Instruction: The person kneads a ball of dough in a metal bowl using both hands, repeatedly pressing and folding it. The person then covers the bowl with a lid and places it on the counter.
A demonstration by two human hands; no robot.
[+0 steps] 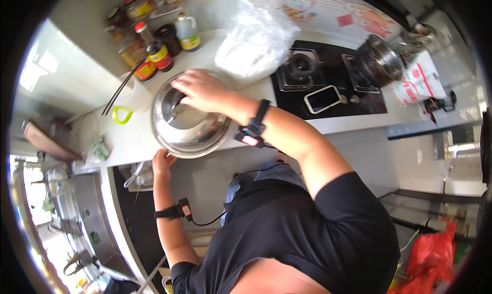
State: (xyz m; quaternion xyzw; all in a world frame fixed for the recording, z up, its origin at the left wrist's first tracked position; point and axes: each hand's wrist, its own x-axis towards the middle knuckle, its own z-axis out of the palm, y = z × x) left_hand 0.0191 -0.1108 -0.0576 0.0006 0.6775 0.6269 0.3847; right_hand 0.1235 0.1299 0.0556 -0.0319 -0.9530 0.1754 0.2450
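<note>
A round, shiny metal lid [169,134] with a see-through centre lies at the counter's front edge. What sits under it is hidden. My right hand [201,90] is over the far half of the lid, blurred, its fingers bent down towards the centre. Whether it grips a knob there cannot be made out. At the near left rim, the fingers of my left hand [163,164] touch the edge of the lid or of the vessel below.
Left of the lid stands a white pitcher [134,94] with chopsticks [122,88] across it. Sauce bottles [159,55] line the back. A clear plastic bag [253,44] lies beside the gas hob [303,78], which bears a phone [323,99] and a metal pot [378,61].
</note>
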